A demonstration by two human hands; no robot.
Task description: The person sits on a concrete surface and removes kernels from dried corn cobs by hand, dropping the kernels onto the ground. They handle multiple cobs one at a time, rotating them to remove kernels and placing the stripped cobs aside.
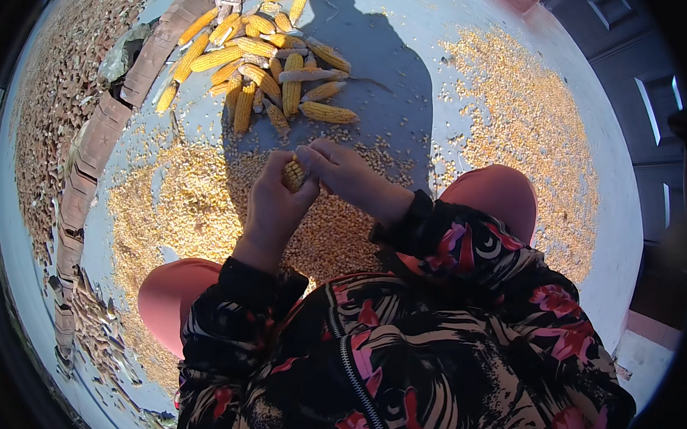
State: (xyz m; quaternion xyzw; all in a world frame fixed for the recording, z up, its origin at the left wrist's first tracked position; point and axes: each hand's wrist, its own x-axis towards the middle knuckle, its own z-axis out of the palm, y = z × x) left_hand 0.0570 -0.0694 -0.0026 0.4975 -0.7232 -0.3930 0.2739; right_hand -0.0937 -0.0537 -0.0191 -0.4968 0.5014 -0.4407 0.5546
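A yellow corn cob (pixel 293 175) is gripped in my left hand (pixel 274 203), partly hidden by the fingers. My right hand (pixel 344 171) meets it from the right, its thumb and fingers pressed against the cob's upper end. Whether the right hand also grips the cob is hard to see. Beneath both hands lies a heap of loose corn kernels (pixel 333 238), part in shadow and part in sunlight. Just beyond my hands is a pile of whole yellow cobs (pixel 260 76), with a pale stripped cob (pixel 307 75) among them.
A curved row of bricks (pixel 100 125) borders the kernels on the left, with a broad spread of brownish pieces (pixel 48 137) past it. More kernels (pixel 519 129) cover the concrete floor (pixel 594 102) on the right. A dark panelled door (pixel 633 77) stands at the far right.
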